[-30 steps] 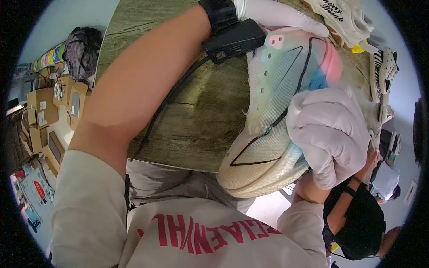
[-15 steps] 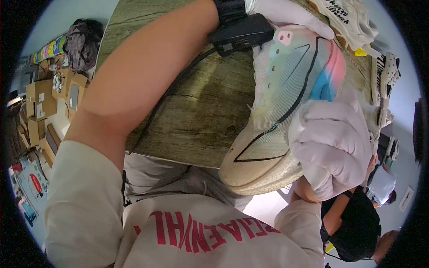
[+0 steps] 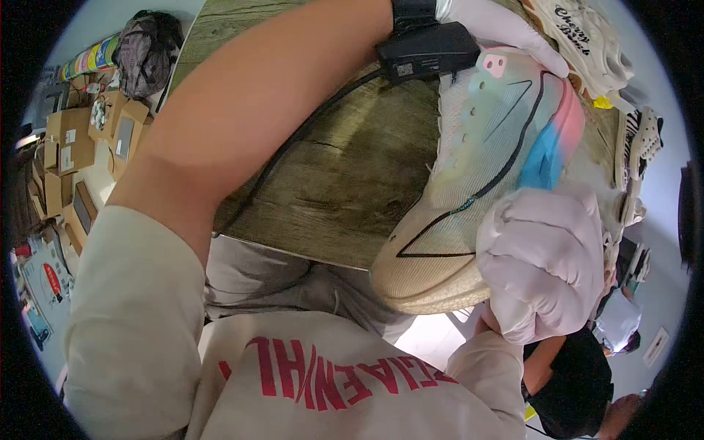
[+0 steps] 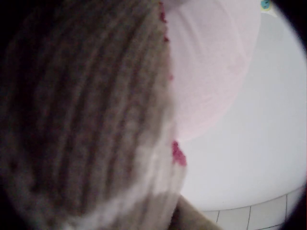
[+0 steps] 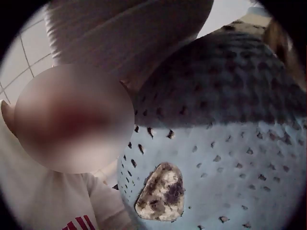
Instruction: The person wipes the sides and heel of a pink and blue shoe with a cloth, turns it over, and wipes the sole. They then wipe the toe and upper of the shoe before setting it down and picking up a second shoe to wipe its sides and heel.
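Note:
In the head view a pastel mesh shoe lies lengthwise on the wooden table, its beige toe towards the body. My gloved left hand grips it at the heel end, the thumb out of sight. The gloved right hand lies against the shoe's outer side near the toe, fingers curled in; its palm is hidden, so I cannot tell what is inside. A blurred ribbed surface and a pinkish one fill much of the left wrist view. In the right wrist view stands a dotted pale-blue surface.
A white shoe with lettering stands beyond the heel, with more shoes along the right. The left wrist carries a black box with a cable. Cardboard boxes and a backpack are at left. Another person is at lower right.
The right hand has slid along the shoe's side towards the toe, uncovering more of the blue patch. The left hand keeps its hold at the heel. The head view itself has shifted.

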`<state>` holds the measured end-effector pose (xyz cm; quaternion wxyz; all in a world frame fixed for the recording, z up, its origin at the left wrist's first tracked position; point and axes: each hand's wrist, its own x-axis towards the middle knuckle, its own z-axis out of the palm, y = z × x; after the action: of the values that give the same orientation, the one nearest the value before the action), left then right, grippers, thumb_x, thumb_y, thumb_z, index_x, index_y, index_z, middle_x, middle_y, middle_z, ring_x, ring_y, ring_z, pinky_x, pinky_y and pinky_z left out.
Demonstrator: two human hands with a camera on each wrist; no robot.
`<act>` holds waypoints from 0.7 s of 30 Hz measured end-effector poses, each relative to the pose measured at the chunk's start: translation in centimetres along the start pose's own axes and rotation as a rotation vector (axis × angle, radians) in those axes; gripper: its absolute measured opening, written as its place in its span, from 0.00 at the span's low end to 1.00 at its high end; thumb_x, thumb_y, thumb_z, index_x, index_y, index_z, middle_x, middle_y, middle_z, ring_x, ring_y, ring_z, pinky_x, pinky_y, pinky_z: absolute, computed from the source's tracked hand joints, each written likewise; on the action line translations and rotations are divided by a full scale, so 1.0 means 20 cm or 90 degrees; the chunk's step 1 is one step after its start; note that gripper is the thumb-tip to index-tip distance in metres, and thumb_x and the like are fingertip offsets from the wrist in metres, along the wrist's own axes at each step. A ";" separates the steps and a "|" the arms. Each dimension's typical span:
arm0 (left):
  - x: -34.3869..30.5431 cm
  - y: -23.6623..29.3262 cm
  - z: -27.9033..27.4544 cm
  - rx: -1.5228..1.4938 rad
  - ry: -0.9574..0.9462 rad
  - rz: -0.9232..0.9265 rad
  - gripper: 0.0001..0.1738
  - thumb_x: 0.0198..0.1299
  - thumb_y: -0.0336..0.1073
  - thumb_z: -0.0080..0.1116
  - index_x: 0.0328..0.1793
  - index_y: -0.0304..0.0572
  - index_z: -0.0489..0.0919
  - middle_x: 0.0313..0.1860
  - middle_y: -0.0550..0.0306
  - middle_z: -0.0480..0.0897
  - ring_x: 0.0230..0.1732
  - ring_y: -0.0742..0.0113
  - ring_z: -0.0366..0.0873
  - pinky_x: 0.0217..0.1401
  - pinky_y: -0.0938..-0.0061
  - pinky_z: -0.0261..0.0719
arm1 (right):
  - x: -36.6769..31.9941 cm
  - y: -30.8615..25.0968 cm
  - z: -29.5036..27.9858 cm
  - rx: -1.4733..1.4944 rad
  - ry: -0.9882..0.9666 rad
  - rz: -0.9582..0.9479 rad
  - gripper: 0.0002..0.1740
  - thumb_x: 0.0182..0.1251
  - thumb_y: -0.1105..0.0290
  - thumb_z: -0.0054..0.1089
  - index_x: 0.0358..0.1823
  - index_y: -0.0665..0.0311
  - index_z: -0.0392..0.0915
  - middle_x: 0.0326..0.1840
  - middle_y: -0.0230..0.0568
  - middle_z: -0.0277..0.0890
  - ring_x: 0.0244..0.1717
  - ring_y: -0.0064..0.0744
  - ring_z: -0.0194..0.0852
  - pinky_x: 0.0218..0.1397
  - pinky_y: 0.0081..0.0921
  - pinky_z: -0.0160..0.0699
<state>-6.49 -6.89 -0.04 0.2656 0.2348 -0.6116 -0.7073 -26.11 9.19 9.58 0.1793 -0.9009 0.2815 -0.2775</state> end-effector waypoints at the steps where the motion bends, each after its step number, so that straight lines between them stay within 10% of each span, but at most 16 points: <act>1: 0.00 0.00 0.00 -0.005 0.003 0.010 0.26 0.76 0.55 0.52 0.64 0.41 0.81 0.56 0.62 0.85 0.49 0.78 0.79 0.51 0.80 0.78 | 0.00 -0.01 -0.01 -0.005 -0.006 -0.003 0.13 0.40 0.63 0.66 0.29 0.60 0.83 0.32 0.37 0.81 0.35 0.44 0.80 0.39 0.38 0.71; 13: 0.01 0.01 0.00 -0.077 0.036 0.010 0.24 0.76 0.50 0.55 0.64 0.39 0.81 0.58 0.60 0.85 0.53 0.75 0.81 0.55 0.79 0.79 | -0.10 -0.01 -0.05 -0.059 -0.115 -0.163 0.21 0.36 0.63 0.64 0.39 0.52 0.85 0.40 0.32 0.82 0.42 0.42 0.81 0.40 0.40 0.72; 21: 0.01 0.02 0.03 -0.108 0.008 0.057 0.23 0.76 0.49 0.56 0.64 0.38 0.81 0.58 0.58 0.85 0.54 0.74 0.81 0.58 0.77 0.80 | -0.08 -0.06 0.02 -0.074 -0.078 -0.301 0.07 0.46 0.72 0.61 0.26 0.68 0.83 0.31 0.37 0.85 0.28 0.26 0.83 0.31 0.20 0.71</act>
<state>-7.00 -6.73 0.51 0.3196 0.1884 -0.5579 -0.7424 -26.56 11.16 9.11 0.0738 -0.9657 0.0670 -0.2398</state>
